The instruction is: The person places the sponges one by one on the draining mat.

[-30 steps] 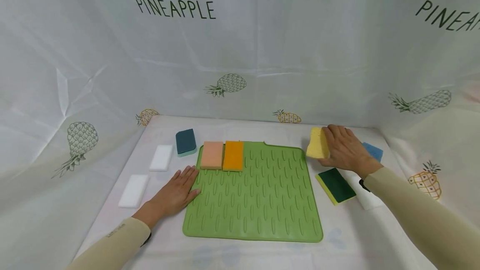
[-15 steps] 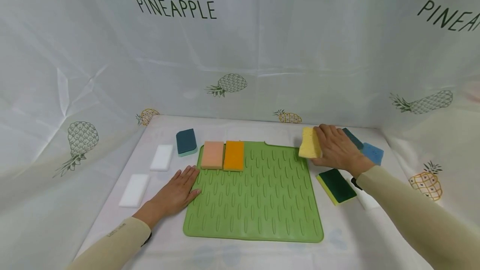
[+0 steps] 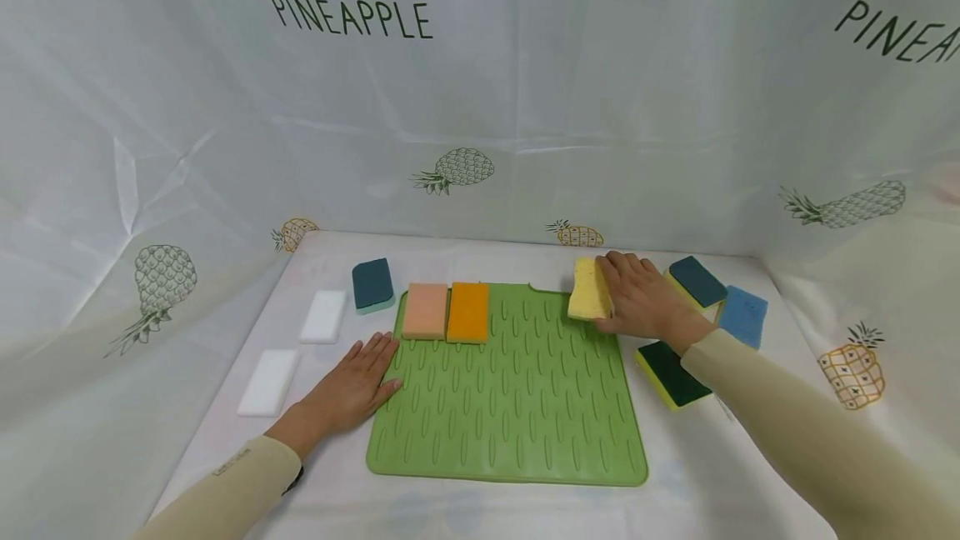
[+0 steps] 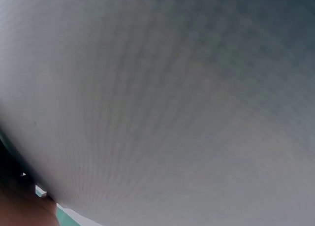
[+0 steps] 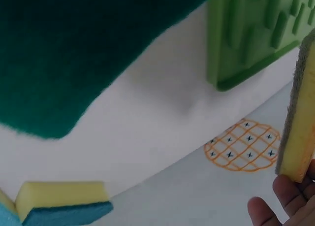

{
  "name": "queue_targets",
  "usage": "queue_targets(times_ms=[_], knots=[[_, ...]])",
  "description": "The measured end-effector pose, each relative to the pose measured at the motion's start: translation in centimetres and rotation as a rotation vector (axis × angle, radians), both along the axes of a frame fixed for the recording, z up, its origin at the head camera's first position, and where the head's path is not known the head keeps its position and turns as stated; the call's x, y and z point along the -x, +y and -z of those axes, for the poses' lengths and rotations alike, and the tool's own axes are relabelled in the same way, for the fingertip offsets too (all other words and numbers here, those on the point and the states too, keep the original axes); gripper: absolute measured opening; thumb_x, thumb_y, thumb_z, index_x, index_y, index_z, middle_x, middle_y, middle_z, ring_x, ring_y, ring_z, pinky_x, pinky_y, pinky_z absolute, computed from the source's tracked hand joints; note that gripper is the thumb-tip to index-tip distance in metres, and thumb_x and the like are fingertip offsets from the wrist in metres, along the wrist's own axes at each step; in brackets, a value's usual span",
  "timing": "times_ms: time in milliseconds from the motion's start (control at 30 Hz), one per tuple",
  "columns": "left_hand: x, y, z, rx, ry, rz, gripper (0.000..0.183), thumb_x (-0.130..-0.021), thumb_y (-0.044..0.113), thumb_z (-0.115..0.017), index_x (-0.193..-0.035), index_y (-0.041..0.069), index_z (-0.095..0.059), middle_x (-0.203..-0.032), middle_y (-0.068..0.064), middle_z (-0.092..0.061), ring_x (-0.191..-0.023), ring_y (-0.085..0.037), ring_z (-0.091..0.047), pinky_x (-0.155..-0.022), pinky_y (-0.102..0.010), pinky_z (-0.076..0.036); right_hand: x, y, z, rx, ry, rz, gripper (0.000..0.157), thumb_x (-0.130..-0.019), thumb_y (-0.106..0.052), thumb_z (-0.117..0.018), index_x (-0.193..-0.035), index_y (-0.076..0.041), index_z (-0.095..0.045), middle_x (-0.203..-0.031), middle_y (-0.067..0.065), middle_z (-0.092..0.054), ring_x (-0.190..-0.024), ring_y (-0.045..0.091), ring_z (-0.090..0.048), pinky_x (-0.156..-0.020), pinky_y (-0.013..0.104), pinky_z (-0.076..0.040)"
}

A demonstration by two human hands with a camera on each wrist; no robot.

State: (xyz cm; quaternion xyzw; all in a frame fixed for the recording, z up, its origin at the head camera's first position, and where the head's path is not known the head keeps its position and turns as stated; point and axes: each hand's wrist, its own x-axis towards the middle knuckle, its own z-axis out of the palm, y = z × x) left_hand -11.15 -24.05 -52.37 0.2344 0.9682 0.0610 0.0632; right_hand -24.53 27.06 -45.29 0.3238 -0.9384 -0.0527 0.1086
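Note:
In the head view my right hand [image 3: 637, 297] grips a yellow sponge [image 3: 588, 290] over the far right corner of a green ribbed mat [image 3: 510, 407]. The right wrist view shows that sponge [image 5: 298, 122] edge-on, with a grey scouring layer along one side and fingertips [image 5: 288, 191] at its lower end. My left hand [image 3: 352, 386] lies flat with its fingers spread on the mat's left edge. A pink sponge [image 3: 424, 312] and an orange sponge [image 3: 467, 312] sit side by side at the mat's far left. Grey blur fills most of the left wrist view.
Right of the mat lie a dark green and yellow sponge [image 3: 675, 375], a dark teal and yellow one [image 3: 697, 280] and a blue one [image 3: 742, 317]. On the left are two white sponges [image 3: 324, 317] and a dark teal one [image 3: 372, 283]. A pineapple-print curtain [image 3: 637, 107] hangs behind.
My right hand has moved left with the yellow sponge, from beside the mat to over its far right corner, uncovering the teal and blue sponges. The left hand has stayed still.

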Motion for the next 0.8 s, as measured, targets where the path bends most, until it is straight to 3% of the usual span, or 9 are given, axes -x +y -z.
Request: queue_targets(times_ms=[267, 800], knots=[[0.2, 0.1, 0.3, -0.001, -0.012, -0.001, 0.077, -0.112, 0.048, -0.046, -0.165, -0.003, -0.025, -0.172, -0.021, -0.027, -0.162, -0.038, -0.022, -0.130, -0.058, -0.025, 0.0, -2.6, 0.5, 0.036, -0.008, -0.022, 0.105, -0.081, -0.066, -0.077, -0.148, 0.009, -0.047, -0.141, 0.028, -0.053, -0.123, 0.044, -0.055, -0.099, 0.059, -0.050], [0.0, 0.2, -0.2, 0.010, -0.018, -0.010, 0.075, -0.112, 0.046, -0.047, -0.165, -0.004, -0.027, -0.171, -0.023, -0.028, -0.161, -0.040, -0.024, -0.129, -0.059, -0.025, 0.0, -9.0, 2.1, 0.042, -0.159, -0.092, 0.103, -0.086, -0.066, -0.069, -0.154, 0.007, -0.043, -0.149, 0.025, -0.049, -0.131, 0.040, -0.053, -0.106, 0.056, -0.050]])
